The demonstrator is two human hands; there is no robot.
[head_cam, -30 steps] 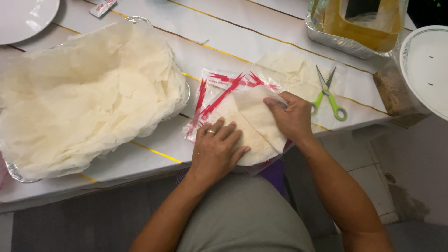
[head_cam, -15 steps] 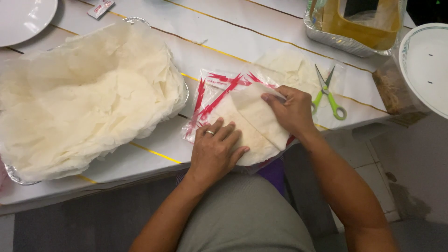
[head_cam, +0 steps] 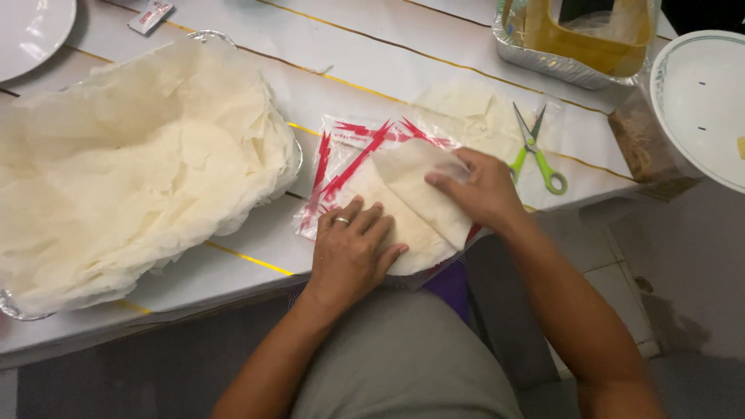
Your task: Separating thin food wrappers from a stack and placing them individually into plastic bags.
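Note:
A pale thin pastry sheet (head_cam: 415,198) lies partly folded on a clear plastic bag with red markings (head_cam: 341,159) at the table's near edge. My left hand (head_cam: 353,248), a ring on one finger, presses flat on the sheet's lower left part. My right hand (head_cam: 477,186) rests on the folded flap at the right, fingers pointing left and holding the fold down.
A large foil tray (head_cam: 295,155) heaped with thin pastry sheets fills the left. Green-handled scissors (head_cam: 535,151) lie right of my hands beside more sheets (head_cam: 462,112). A foil container (head_cam: 543,66) stands at the back, white plates (head_cam: 691,101) at the right and far left.
My right hand has slid slightly left along the folded flap, flattening it. My left hand stays pressed in place.

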